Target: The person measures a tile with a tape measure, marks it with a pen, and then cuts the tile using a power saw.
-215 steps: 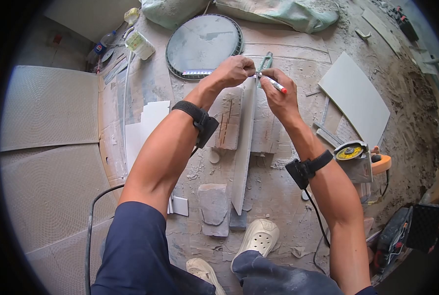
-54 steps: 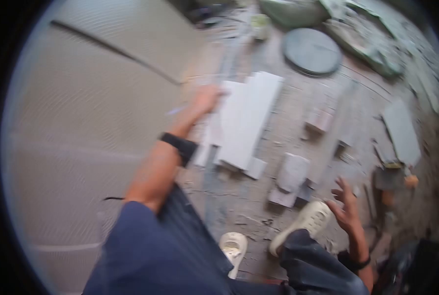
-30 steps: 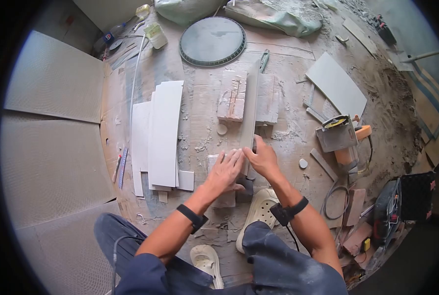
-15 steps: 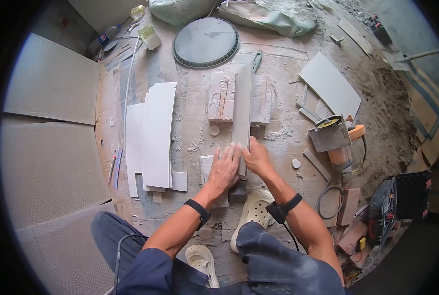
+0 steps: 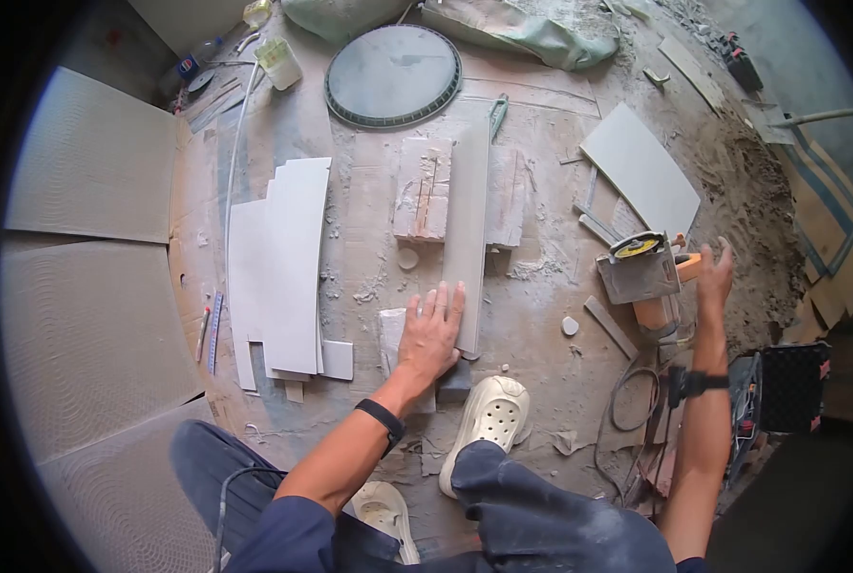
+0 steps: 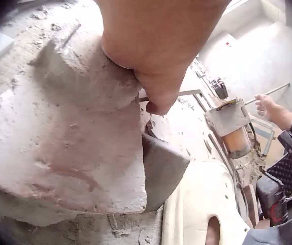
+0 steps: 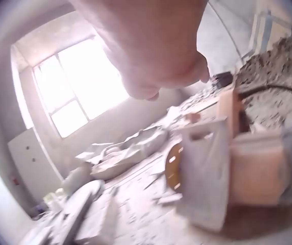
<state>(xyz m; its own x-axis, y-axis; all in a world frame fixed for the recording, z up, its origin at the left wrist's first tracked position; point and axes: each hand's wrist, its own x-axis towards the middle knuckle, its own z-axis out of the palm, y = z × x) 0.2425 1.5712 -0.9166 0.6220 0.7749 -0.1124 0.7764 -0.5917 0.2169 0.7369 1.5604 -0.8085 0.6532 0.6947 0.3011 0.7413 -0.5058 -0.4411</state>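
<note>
1. The long tile strip bridges 2 bricks at 12 o'clock from the left hand; a loose hold could let it slide or tip.
2. The angle grinder sits at 3 o'clock; a careless grab risks touching its disc.
3. The left hand presses flat, fingers straight, on the strip's near end.
4. The right hand hovers spread just beside the grinder, holding nothing.

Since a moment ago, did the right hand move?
Yes. The right hand left the tile strip and went right, to above the grinder.
</note>
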